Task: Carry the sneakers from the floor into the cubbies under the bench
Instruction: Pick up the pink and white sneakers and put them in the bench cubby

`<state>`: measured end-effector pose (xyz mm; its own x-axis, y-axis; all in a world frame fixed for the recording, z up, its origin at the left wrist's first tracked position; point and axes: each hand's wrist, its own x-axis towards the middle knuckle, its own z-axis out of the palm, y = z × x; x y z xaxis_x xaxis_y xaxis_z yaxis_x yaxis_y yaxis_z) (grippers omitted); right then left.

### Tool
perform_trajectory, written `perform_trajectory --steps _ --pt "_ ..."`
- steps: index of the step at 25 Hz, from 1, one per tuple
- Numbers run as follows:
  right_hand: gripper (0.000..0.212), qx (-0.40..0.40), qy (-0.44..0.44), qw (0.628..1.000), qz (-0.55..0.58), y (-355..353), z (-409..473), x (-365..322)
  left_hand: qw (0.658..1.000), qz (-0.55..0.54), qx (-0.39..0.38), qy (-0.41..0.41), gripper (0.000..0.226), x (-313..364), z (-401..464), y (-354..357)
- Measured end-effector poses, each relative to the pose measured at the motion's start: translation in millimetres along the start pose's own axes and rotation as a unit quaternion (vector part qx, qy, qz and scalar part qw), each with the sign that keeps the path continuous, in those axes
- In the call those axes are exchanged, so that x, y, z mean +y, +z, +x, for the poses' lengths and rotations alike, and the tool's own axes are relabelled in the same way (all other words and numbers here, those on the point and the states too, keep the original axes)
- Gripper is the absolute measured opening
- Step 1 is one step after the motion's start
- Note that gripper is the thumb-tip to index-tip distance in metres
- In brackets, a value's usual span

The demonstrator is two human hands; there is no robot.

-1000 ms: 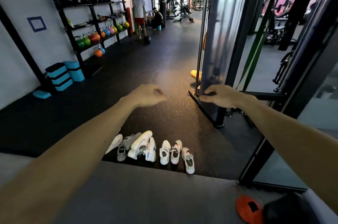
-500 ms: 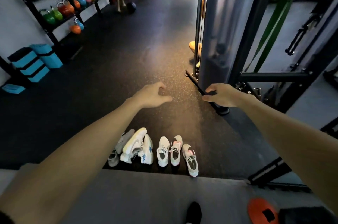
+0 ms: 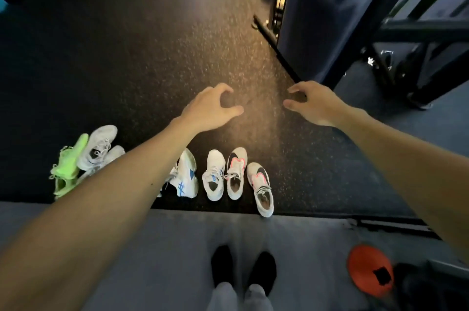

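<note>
Several sneakers sit in a row on the dark rubber floor at the edge of the grey surface I stand on. From left: neon green sneakers [image 3: 68,167], grey-white sneakers [image 3: 98,146], a white pair with blue marks [image 3: 186,176] [image 3: 214,174], and a white pair with pink and black trim [image 3: 236,173] [image 3: 261,187]. My left hand [image 3: 209,107] and my right hand [image 3: 313,102] are stretched out in the air above and beyond the shoes, fingers loosely curled, holding nothing. My left forearm hides part of the row. No bench cubbies are in view.
A dark gym machine frame [image 3: 330,18] with a floor rail stands at the upper right. An orange cone [image 3: 369,270] lies on the grey surface [image 3: 152,247] at lower right. My feet in black socks [image 3: 243,267] stand behind the shoes.
The camera has tilted down from the gym room to the floor. Both hands stayed extended and their fingers have opened a little. Green sneakers and my feet came into view.
</note>
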<state>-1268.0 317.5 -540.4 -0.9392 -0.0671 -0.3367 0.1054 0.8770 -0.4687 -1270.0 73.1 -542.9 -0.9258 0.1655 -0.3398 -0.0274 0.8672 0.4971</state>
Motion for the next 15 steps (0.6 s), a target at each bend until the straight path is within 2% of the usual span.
perform_trajectory --steps 3,8,13,15 --pt "0.053 -0.027 0.030 0.999 -0.011 95 55 52 0.999 -0.015 -0.032 -0.017 0.057 -54 62 93" --pt "0.052 -0.078 0.056 0.995 -0.016 262 104 136 0.994 -0.001 -0.102 -0.036 0.053 -162 114 268" --pt "0.057 -0.141 0.095 0.985 0.004 420 119 222 0.988 0.030 -0.146 -0.044 0.051 -256 140 422" --pt "0.069 -0.181 0.119 0.976 0.003 468 115 248 0.985 0.053 -0.158 -0.043 0.052 -280 144 463"
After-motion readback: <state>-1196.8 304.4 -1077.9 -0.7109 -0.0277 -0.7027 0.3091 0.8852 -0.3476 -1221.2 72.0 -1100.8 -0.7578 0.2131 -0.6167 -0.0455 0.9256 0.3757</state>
